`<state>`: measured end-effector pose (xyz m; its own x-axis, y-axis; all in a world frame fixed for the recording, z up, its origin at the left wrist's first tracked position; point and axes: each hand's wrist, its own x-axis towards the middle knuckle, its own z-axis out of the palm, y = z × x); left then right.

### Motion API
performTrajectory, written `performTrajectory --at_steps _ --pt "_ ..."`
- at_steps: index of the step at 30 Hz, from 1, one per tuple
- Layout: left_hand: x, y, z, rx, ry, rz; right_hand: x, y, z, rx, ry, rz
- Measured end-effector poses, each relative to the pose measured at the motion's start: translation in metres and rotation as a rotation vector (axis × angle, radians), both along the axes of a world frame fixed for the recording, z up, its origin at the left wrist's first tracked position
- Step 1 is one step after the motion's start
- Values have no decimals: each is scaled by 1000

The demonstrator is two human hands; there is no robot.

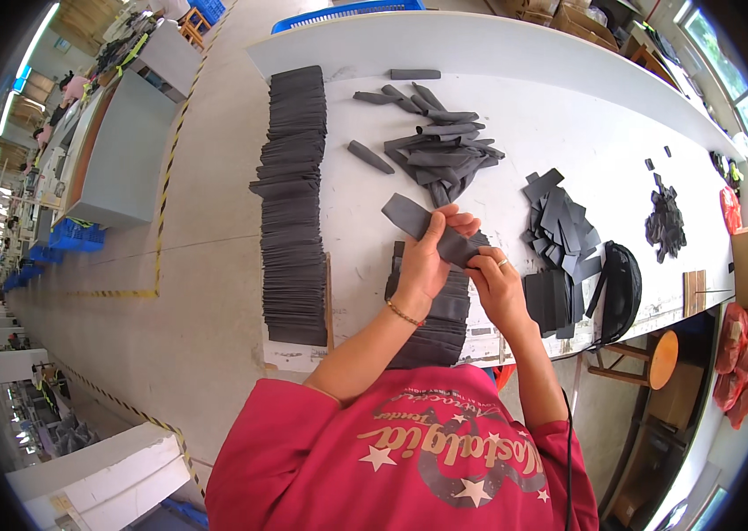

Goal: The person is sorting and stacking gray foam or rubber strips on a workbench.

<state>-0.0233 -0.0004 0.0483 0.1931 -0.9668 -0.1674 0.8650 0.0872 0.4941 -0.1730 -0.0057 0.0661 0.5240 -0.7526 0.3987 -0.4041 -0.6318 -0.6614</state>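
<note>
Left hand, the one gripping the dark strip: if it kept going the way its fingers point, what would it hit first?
Probably the loose heap of folded dark strips farther up the white table. The left hand points up the table; bare tabletop lies between, though depth is hard to judge.

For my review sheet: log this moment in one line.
left hand: grips flat dark grey fabric strip | right hand: pinches its other end | beneath: stacked grey pieces | surface: white table

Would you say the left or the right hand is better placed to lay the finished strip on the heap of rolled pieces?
Probably the left hand: it grips the grey strip nearer its far end.
</note>
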Motion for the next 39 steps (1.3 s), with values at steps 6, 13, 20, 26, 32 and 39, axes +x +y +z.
performTrajectory --at_steps 6,13,20,26,32,39 --pt "-9 4 -3 -12 12 25 5 -2 -2 -18 -51 2" --pt "-16 5 -8 -39 43 91 12 -1 0 72 -71 0" --pt "-17 6 -9 -15 65 112 14 -2 -5 91 -52 11" --pt "-12 6 -8 -42 33 67 14 -8 -5 58 -60 29" --pt "-11 2 -8 -26 44 46 14 -7 -6 78 -73 -15" --pt "0 -1 8 -73 -64 125 39 7 -5 575 -542 -309"
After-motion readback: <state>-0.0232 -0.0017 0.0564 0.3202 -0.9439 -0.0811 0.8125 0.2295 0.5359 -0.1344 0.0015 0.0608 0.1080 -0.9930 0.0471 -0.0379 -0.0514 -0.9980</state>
